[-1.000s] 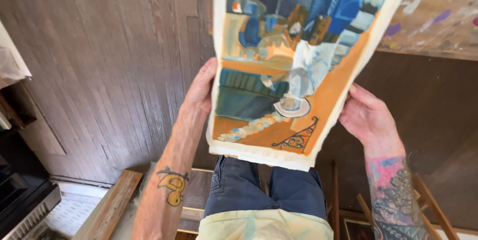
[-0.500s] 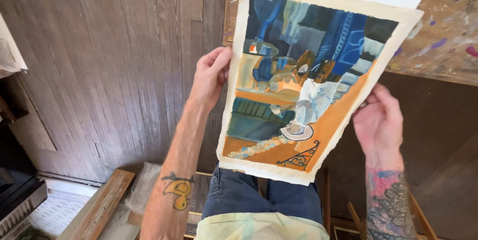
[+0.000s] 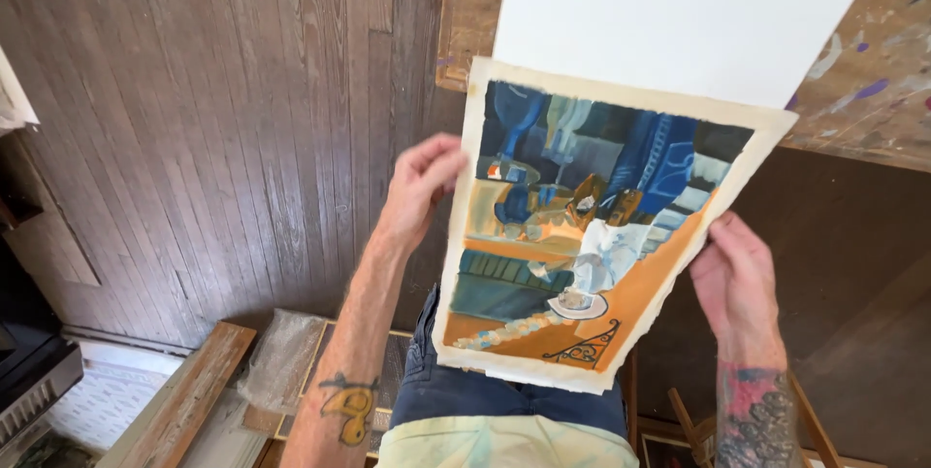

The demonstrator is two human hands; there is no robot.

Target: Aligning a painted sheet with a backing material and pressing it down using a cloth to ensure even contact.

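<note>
Head camera looks down on my two hands holding a painting (image 3: 582,235), a sheet with rough pale edges painted in blues and oranges, tilted and lifted in front of me. My left hand (image 3: 422,187) grips the sheet's left edge, fingers curled around the border. My right hand (image 3: 732,274) supports the right edge from behind, fingers loosely bent against the paper rather than clamped; its thumb is hidden, so I cannot tell how firm that hold is. Just above the painting lies a blank white sheet (image 3: 679,12) on a paint-spattered table (image 3: 873,109). Dark wooden wall boards (image 3: 194,138) fill the left side, and below the painting I see my navy shorts (image 3: 504,395).
</note>
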